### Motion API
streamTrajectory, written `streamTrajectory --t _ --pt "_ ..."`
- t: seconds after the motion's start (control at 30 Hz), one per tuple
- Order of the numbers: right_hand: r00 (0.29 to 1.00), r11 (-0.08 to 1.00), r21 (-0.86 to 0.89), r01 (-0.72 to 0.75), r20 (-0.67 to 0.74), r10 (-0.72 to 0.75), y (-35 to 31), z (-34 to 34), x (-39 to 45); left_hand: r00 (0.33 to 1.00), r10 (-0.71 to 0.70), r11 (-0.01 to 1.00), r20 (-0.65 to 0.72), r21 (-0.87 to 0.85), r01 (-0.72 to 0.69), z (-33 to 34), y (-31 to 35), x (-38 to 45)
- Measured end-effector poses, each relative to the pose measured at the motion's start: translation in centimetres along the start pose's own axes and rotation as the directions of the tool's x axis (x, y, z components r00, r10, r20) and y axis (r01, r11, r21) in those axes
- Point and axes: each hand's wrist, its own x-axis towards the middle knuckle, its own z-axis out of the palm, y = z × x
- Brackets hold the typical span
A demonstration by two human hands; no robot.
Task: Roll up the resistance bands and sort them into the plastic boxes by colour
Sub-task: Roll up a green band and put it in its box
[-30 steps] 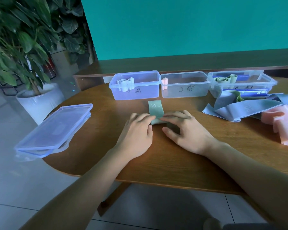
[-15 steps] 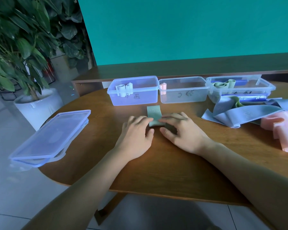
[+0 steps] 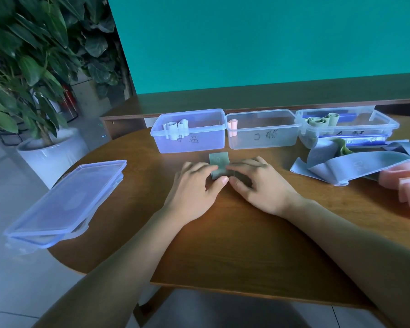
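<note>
Both hands, left hand (image 3: pixel 194 185) and right hand (image 3: pixel 258 183), curl over the green band (image 3: pixel 219 165) at table (image 3: pixel 234 245) centre, pinning the roll tight; short tail points to 12 o'clock. Boxes (image 3: pixel 189 131) wait there, open for sorting.

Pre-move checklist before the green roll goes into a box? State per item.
1. Both hands on the green resistance band: ok, left hand and right hand curl over the roll.
2. Band fully rolled: not ok, a flat tail still lies towards the boxes.
3. Matching box open: ok, the right clear plastic box holds green rolls and is lidless.
4. Path to it clear: not ok, loose grey-blue bands lie in front.
5. Roll tightness: cannot tell, fingers cover it.
</note>
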Motion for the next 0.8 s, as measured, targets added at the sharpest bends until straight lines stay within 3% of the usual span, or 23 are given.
streamTrajectory --t 0.23,0.5,0.67,0.8 --pt "0.999 1.000 -0.008 -0.015 0.033 0.015 0.5 0.2 1.0 1.000 0.009 1.000 -0.019 -0.011 -0.009 0.0 0.1 0.4" --pt "1.000 1.000 -0.009 -0.012 -0.005 0.012 0.6 0.3 1.3 0.999 -0.006 0.999 0.051 0.044 0.004 0.4 -0.1 1.5" --pt "1.000 1.000 -0.014 -0.017 0.017 0.017 1.0 0.2 2.1 0.998 0.037 0.999 -0.052 0.038 -0.035 0.4 -0.3 1.3" --pt "1.000 1.000 -0.002 -0.023 0.018 0.023 1.0 0.1 2.7 1.000 0.022 0.997 -0.016 0.073 -0.021 0.5 -0.3 1.5"
